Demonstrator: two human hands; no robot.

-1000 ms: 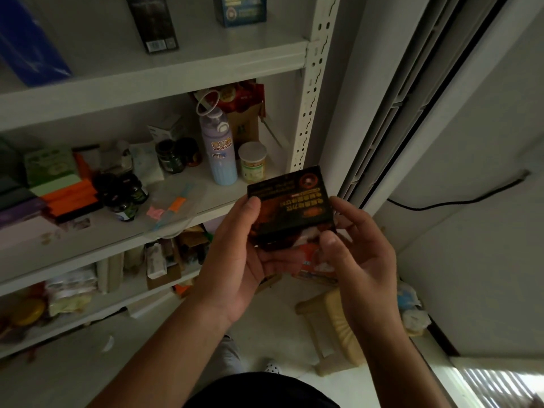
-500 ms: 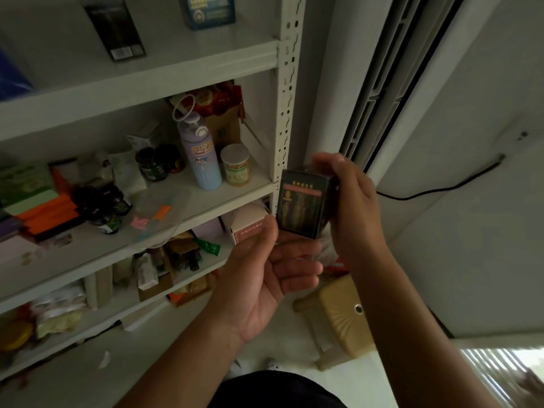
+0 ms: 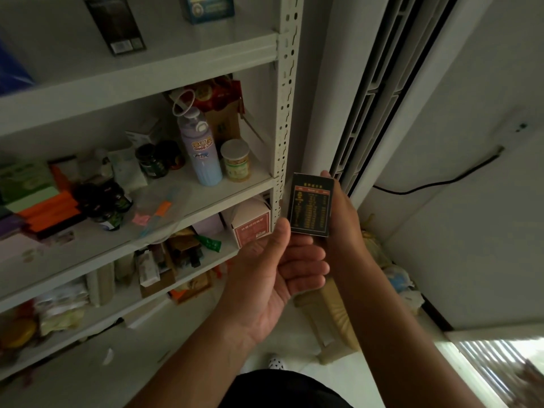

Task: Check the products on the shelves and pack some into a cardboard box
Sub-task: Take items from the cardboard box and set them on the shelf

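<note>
White shelves fill the left, and just off their post the right hand grips the box from behind, its long axis upright and print facing the camera, while the left hand lies relaxed, palm up, directly beneath it, nearest for a handover.

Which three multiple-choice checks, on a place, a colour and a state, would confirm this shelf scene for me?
1. The lilac plastic bottle with a loop handle stands: A on the floor; B on a shelf beside the white-lidded round jar; C in a hand.
2. The small cardboard box in the right hand is: A black with gold print; B white; C green.
3. The left hand is: A fisted; B round the bottle; C open, palm up.
Key: B, jar beside it; A, dark face, gold text; C, fingers relaxed, palm showing.
</note>
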